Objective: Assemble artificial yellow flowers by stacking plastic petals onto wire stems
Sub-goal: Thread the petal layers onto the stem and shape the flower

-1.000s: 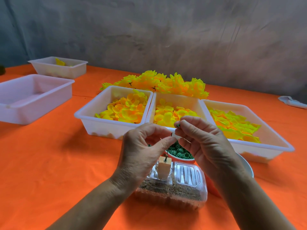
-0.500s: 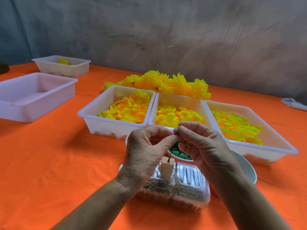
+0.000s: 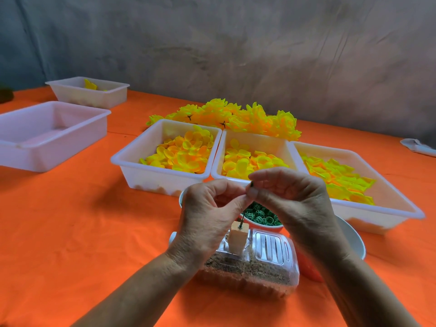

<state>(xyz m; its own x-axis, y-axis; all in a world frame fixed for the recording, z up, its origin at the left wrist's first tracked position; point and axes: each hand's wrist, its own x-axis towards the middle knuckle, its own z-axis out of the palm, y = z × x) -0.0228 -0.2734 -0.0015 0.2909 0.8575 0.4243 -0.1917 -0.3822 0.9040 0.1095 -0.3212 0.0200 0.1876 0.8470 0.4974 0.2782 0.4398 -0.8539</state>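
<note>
An orange-covered table point(image 3: 70, 232) runs back to a grey wall, and near its front edge the two hands meet above a clear box point(image 3: 259, 270) of sand with a small wooden block point(image 3: 237, 239) standing on it. The left hand point(image 3: 207, 223) and right hand point(image 3: 297, 204) have thumbs and forefingers pressed together around a small dark piece point(image 3: 252, 184) at the top of a thin stem point(image 3: 241, 223) rising from the block (whether both hands truly pinch it I cannot tell). No petal is on the stem yet, so this looks like the opening step: seating the first piece. Next, a hand must reach to the petal trays point(image 3: 162, 171) across the middle of the table, lift one petal and thread its centre hole down the stem. Green rings point(image 3: 262, 214) sit in a bowl just behind the block; finished flowers point(image 3: 236, 116) lie behind the trays
</note>
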